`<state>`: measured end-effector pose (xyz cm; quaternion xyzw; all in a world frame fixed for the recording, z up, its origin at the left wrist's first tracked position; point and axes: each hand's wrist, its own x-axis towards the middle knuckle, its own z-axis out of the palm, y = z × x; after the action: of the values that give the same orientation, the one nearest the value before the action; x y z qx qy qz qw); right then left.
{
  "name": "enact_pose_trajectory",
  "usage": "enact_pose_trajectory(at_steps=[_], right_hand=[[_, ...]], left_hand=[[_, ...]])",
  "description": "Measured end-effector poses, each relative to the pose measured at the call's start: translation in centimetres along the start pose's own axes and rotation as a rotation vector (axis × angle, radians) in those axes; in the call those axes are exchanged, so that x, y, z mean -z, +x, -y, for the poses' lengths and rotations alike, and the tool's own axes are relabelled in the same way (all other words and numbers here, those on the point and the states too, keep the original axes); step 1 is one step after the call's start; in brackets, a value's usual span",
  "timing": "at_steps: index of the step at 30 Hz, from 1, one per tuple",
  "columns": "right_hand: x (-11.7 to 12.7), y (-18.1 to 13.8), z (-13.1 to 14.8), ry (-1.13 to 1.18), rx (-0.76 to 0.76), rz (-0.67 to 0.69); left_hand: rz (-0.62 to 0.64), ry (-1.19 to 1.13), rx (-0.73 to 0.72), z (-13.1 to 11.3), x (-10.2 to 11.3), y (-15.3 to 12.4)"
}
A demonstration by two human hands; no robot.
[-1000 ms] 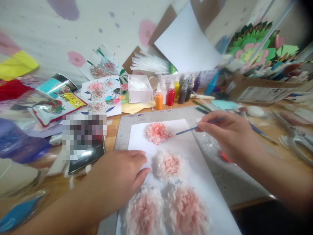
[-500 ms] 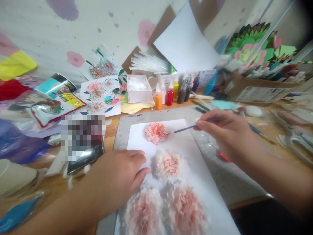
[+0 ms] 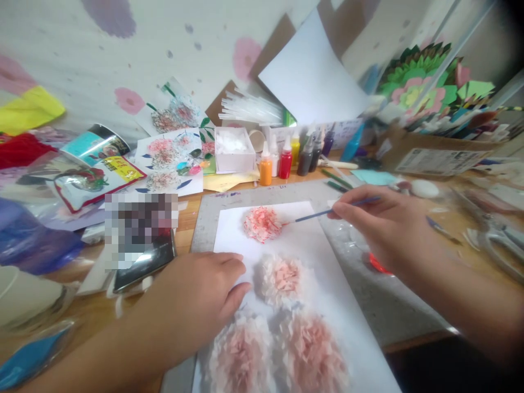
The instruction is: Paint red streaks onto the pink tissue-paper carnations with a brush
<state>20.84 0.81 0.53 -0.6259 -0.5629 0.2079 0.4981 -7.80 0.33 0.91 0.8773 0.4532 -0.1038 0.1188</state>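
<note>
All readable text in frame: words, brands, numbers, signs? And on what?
None legible:
Packet: print on yellow, too blurred.
Can: print, too blurred.
Carton label: too blurred.
White panel behind the bottles: faint marks, maybe handwriting, unreadable.
Grey mat: small marks at far edge, too small to read.

Right hand pinches a blue brush, tip at the right rim of the red-flecked flower; contact hard to tell. Left hand palm-down at left edge of sheet. Three paler flowers nearer. Bottles beyond mat.
</note>
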Motion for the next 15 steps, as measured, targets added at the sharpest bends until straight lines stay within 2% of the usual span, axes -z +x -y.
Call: enact_pose_trajectory(at_steps=[15], right_hand=[[-0.07,-0.1,-0.33,-0.039,0.042,-0.002]], left_hand=[[0.028,-0.001,-0.007,-0.42,0.26,0.06]])
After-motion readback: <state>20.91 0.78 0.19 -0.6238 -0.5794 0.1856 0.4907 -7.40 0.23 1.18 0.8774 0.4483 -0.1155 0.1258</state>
